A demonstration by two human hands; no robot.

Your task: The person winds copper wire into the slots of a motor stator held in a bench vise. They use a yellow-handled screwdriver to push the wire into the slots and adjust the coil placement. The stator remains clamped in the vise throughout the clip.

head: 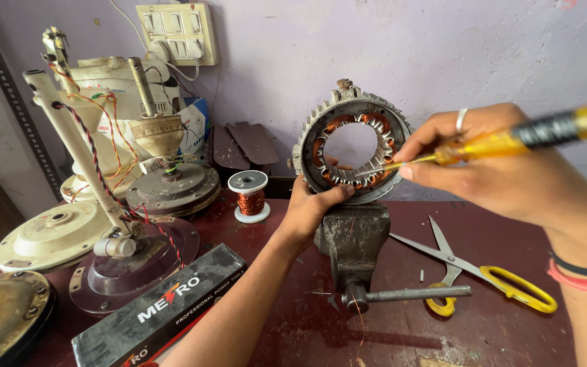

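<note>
A ring-shaped motor stator (349, 115) with copper windings stands upright, clamped in a small grey bench vise (352, 239). My left hand (310, 207) grips the stator's lower left rim, thumb inside the ring. My right hand (504, 170), a ring on one finger, holds a screwdriver with a yellow handle (511, 139). Its metal tip pokes into the slots at the lower right of the stator's inner ring.
Yellow-handled scissors (473, 268) lie open to the right of the vise. A spool of copper wire (249, 197) stands behind my left arm. Ceiling fan motors and housings (144, 204) crowd the left side. A black box (164, 309) lies at the front.
</note>
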